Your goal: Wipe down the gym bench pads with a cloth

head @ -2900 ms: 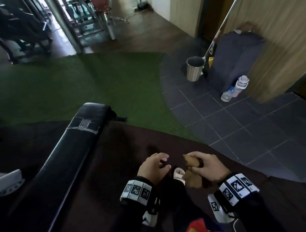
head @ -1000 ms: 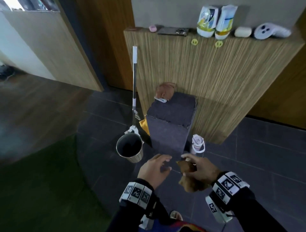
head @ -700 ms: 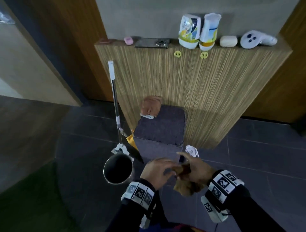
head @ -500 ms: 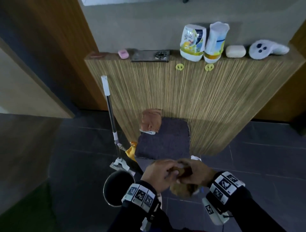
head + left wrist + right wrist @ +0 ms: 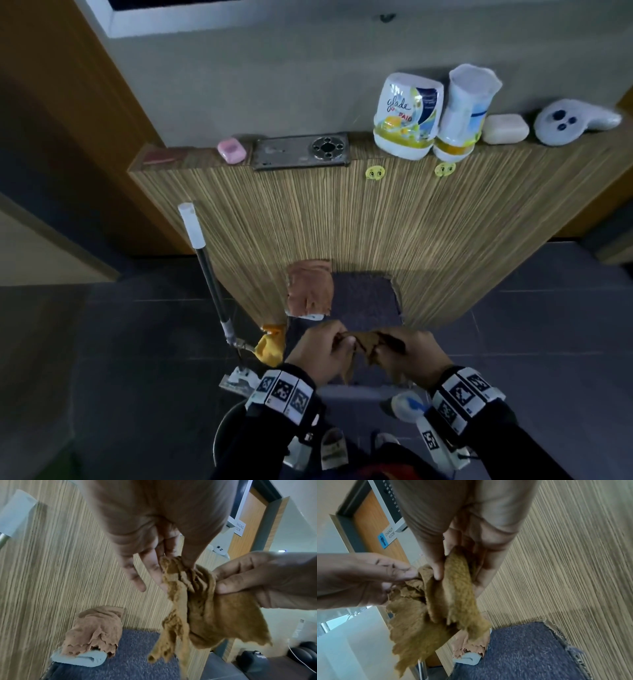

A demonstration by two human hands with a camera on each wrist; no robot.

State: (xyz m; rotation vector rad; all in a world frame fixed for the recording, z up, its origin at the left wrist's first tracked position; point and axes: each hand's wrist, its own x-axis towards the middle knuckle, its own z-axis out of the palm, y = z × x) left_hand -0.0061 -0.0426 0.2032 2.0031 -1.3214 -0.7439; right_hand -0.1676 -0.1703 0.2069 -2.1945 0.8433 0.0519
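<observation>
At lower centre, the left hand (image 5: pixel 320 354) and right hand (image 5: pixel 409 356) both pinch a crumpled brown cloth (image 5: pixel 193 601) between them. Its loose ends hang down

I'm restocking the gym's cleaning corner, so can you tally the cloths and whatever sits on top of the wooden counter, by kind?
Brown cloths: 2, one held, one on the grey box
White cloth: 1, rolled under it
Air fresheners: 2
Soap bar: 1
Pink case: 1
Phone: 1
White controller: 1
Total: 9
</observation>
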